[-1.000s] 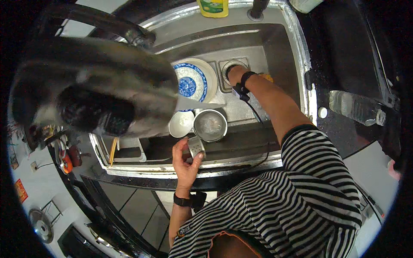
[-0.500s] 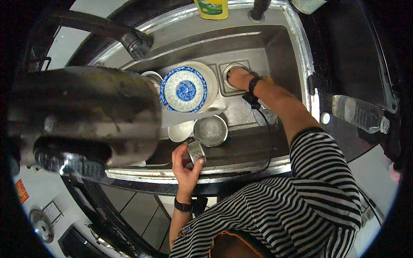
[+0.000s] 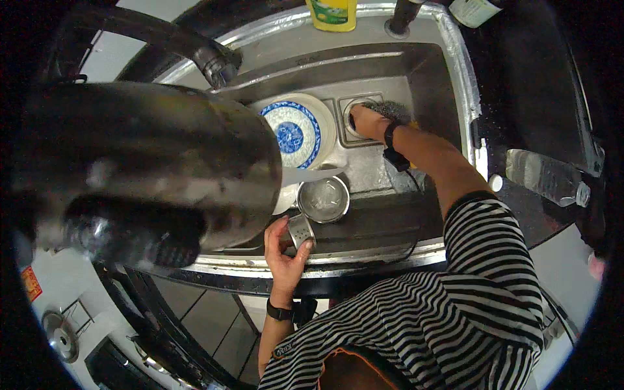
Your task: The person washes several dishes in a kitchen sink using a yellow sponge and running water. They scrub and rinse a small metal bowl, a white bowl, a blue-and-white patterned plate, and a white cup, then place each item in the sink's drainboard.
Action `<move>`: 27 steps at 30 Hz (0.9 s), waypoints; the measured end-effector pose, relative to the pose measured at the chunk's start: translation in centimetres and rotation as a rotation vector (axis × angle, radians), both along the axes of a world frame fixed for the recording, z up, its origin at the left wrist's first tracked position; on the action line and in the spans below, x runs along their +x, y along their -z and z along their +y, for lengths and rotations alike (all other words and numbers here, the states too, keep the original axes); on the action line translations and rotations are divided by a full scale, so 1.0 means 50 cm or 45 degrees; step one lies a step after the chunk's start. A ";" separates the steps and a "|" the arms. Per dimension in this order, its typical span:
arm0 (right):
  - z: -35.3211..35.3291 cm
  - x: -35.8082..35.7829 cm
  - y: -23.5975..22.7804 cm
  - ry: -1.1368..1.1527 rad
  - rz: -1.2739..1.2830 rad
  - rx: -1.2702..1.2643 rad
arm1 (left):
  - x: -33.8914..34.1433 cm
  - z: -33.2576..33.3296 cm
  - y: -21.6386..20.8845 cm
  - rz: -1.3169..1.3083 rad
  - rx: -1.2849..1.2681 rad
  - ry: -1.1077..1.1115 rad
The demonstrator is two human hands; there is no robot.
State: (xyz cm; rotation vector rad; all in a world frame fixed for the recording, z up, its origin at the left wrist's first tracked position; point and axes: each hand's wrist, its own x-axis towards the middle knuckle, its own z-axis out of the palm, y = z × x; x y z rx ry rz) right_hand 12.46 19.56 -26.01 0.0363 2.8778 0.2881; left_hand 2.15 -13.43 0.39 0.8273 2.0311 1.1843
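Note:
My left hand (image 3: 283, 259) grips a small perforated metal sink strainer basket (image 3: 301, 231) at the sink's near edge, thumb and fingers on its sides. At the far right of the basin, my right hand (image 3: 369, 122) reaches into the round drain opening (image 3: 349, 130), and its fingers are hidden there. A dark mesh-like pad (image 3: 393, 112) lies just beyond that wrist. Close to the strainer stands a round metal bowl (image 3: 324, 200) with some liquid in it. Blue-and-white plates (image 3: 290, 138) are stacked left of the drain, and part of a white bowl (image 3: 284, 200) shows below them.
A big dark metallic cylinder (image 3: 156, 156) blocks the left of the view. Behind the sink (image 3: 383, 227) stand a yellow bottle (image 3: 333, 16) and a dark upright pipe (image 3: 402, 19). On the right counter lie a clear plastic bottle (image 3: 543, 174) and a white cap (image 3: 495, 183).
The view has shifted slightly, and the cylinder covers more of the plates and white bowl. More of the mesh pad shows beside my right hand. My left hand still grips the strainer basket.

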 end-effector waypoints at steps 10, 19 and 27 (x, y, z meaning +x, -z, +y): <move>0.069 0.013 -0.182 0.364 -0.072 -0.606 | -0.001 0.001 -0.008 -0.089 -0.015 0.037; -0.009 -0.023 -0.056 0.002 -0.315 0.148 | -0.002 -0.004 0.001 -0.022 -0.017 0.005; 0.083 0.022 -0.134 0.864 -0.100 -0.921 | -0.002 0.006 -0.009 -0.045 0.101 0.002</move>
